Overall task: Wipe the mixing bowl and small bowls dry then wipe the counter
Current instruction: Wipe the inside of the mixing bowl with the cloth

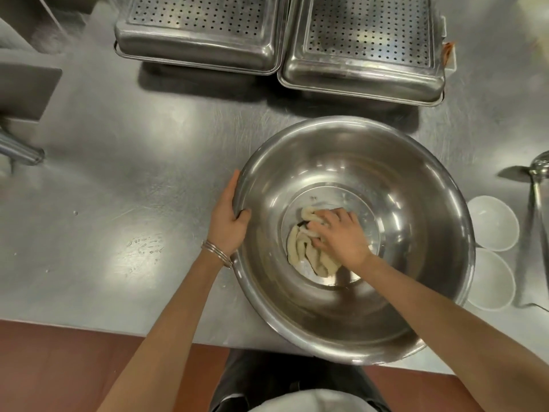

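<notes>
The steel mixing bowl (416, 233) sits at the near edge of the desk (133, 173), its rim slightly overhanging the front. The left hand (228, 221) grips the bowl's left rim, thumb hooked inside and fingers wrapped along the outside, with thin bangles (217, 252) on the wrist. The right arm reaches in over the near rim. The right hand (341, 236) is palm-down on the bowl's flat bottom, its fingers curled into a bunched pale cloth (300, 248). Two small white bowls (493, 223) stand just beside the mixing bowl on the right, near a ladle (537, 197). Two perforated trays (196, 34) lie farther back.
</notes>
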